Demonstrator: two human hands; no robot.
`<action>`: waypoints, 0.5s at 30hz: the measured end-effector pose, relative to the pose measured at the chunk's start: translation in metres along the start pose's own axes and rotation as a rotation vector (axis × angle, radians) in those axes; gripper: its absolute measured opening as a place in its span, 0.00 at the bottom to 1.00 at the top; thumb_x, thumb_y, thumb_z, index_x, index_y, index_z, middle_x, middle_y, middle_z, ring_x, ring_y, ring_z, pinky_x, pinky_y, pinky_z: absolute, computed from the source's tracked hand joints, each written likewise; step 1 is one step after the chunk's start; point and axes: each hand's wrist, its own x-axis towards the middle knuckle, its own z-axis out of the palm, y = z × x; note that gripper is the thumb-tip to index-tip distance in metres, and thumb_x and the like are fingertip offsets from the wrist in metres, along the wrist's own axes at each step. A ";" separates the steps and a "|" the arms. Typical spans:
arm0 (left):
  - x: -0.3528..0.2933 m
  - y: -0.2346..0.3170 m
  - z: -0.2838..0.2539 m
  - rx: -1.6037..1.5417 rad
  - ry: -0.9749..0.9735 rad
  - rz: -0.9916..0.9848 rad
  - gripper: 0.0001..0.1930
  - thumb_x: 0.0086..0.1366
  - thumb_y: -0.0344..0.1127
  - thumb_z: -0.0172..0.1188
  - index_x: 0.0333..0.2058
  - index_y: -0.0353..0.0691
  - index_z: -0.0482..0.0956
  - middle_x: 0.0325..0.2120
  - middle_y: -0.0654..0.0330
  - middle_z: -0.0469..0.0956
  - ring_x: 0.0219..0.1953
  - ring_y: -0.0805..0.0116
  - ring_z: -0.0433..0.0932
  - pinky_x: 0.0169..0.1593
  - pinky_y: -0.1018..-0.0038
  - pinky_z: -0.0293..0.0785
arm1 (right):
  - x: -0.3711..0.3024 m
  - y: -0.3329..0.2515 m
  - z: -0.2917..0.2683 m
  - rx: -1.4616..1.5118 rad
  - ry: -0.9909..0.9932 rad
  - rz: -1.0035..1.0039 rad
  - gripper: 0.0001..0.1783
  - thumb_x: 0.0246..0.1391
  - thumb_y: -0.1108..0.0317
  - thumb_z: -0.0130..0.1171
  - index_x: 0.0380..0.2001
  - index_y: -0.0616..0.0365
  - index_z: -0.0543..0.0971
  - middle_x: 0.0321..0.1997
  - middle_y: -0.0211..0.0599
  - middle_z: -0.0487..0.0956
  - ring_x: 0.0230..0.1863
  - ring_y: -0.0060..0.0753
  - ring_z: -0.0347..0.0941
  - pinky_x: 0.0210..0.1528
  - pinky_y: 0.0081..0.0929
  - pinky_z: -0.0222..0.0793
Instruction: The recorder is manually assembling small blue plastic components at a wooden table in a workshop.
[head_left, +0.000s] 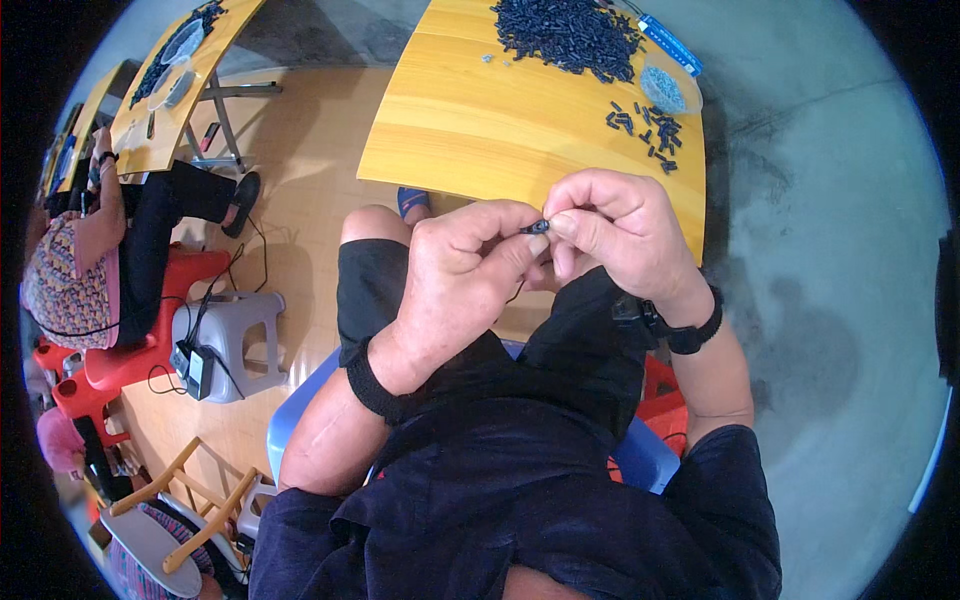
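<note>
My left hand (pixel 462 268) pinches a small black piece (pixel 537 227) between thumb and forefinger, above my lap and near the table's front edge. Pressed against the end of that piece, my right hand (pixel 622 232) has its thumb and fingertips closed together. Whatever those fingertips hold is too small to make out. On the yellow wooden table (pixel 480 120) lies a large heap of small black pieces (pixel 568 35). A looser group of black pieces (pixel 650 128) is spread closer to me on the right, beside a clear bowl of small pale-blue bits (pixel 664 90).
A blue-and-white box (pixel 670 45) lies at the table's far right edge. On the left a seated person (pixel 80 270) works at another table (pixel 150 135). Red stools (pixel 150 290), a grey stool (pixel 235 345) with cables, and a wooden-legged chair (pixel 190 510) stand there.
</note>
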 end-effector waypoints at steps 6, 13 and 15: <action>0.003 -0.005 -0.003 0.017 -0.030 -0.004 0.05 0.61 0.21 0.57 0.35 0.28 0.80 0.24 0.61 0.80 0.25 0.80 0.77 0.29 0.83 0.73 | 0.000 0.003 0.006 -0.222 0.058 -0.134 0.05 0.59 0.73 0.52 0.32 0.62 0.76 0.22 0.27 0.76 0.23 0.14 0.72 0.21 0.13 0.66; 0.004 0.007 -0.006 0.172 -0.085 0.080 0.07 0.60 0.20 0.59 0.38 0.29 0.80 0.27 0.55 0.82 0.27 0.73 0.82 0.30 0.80 0.79 | 0.002 -0.004 -0.006 0.006 -0.025 0.160 0.05 0.59 0.74 0.52 0.33 0.61 0.77 0.22 0.29 0.76 0.21 0.14 0.71 0.20 0.13 0.66; 0.005 0.008 -0.005 0.221 -0.100 0.108 0.07 0.60 0.19 0.59 0.38 0.29 0.80 0.28 0.55 0.82 0.27 0.73 0.82 0.30 0.80 0.79 | 0.003 0.001 -0.007 0.111 -0.036 0.076 0.04 0.59 0.74 0.54 0.33 0.61 0.77 0.21 0.29 0.76 0.19 0.14 0.71 0.19 0.13 0.65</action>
